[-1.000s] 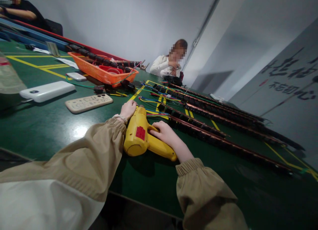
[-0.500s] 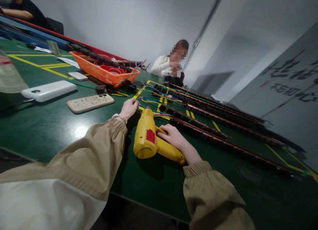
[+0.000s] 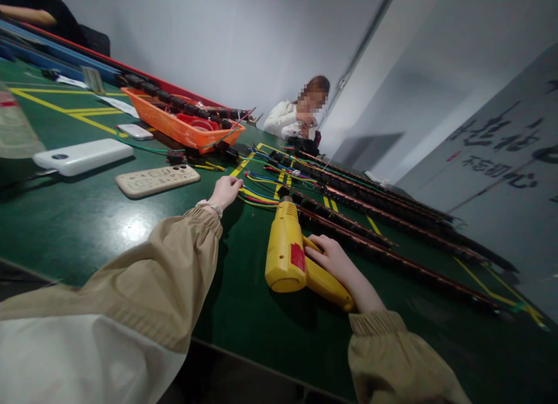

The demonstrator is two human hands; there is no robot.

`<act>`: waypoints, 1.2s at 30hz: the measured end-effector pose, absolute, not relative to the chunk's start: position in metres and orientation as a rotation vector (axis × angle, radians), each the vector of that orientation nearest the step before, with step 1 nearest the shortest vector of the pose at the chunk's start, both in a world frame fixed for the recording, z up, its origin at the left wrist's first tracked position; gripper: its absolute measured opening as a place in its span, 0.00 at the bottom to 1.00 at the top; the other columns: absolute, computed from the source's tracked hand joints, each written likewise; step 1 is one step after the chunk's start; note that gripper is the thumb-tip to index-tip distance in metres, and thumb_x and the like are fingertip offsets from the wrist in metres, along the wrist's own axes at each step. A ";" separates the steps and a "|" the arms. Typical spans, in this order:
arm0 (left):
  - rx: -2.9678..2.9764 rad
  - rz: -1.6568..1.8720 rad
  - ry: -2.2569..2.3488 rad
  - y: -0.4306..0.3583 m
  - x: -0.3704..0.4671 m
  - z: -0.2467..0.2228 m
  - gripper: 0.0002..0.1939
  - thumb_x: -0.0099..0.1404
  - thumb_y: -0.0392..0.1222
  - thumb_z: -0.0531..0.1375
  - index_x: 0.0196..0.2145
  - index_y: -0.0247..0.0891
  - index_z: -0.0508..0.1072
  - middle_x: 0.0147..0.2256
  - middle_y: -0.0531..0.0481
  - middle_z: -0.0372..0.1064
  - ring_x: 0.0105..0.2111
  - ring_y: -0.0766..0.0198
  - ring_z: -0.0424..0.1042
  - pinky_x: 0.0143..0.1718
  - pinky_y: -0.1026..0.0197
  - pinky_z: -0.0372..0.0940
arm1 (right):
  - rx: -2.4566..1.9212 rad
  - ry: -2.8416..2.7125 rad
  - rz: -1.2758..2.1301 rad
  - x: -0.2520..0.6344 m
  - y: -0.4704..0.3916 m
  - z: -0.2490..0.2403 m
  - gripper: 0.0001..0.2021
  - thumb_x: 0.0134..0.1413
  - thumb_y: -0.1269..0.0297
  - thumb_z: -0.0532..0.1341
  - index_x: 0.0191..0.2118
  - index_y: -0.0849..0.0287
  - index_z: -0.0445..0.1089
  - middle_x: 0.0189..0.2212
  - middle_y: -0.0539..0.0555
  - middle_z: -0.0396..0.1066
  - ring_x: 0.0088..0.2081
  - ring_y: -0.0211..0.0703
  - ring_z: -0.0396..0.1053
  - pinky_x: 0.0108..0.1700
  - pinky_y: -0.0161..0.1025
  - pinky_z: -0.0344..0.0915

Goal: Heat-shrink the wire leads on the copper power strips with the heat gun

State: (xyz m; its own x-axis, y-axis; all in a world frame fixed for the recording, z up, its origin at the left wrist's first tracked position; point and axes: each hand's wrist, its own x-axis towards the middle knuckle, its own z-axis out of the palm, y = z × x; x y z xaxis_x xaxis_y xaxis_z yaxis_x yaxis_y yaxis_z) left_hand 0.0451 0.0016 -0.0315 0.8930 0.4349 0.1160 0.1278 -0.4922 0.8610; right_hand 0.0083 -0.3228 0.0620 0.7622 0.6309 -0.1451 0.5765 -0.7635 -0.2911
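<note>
Sitting in right hand [image 3: 330, 255]: heat gun [image 3: 283, 250]

Dim light, glare on tabletop [image 3: 93, 232], shadowed wall [image 3: 368, 145]

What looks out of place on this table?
The beige phone and white power bank, perhaps: they look personal, sharing the table with wires and a yellow heat gun. No spill or damage shows.

Premises present as an electrical assembly workshop: green bench [image 3: 100, 218], yellow marking lines [image 3: 239, 167], long wired strips [image 3: 392, 260] right, heat gun [image 3: 283, 253] near, parts basket [image 3: 163, 127] far left
</note>
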 end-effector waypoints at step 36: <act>2.160 0.364 0.467 -0.007 0.039 -0.026 0.24 0.67 0.50 0.46 0.25 0.32 0.71 0.27 0.46 0.68 0.28 0.66 0.61 0.29 0.64 0.48 | -2.723 -1.299 0.198 0.007 -0.229 0.047 0.13 0.59 0.60 0.55 0.27 0.63 0.61 0.24 0.49 0.61 0.29 0.35 0.57 0.39 0.36 0.49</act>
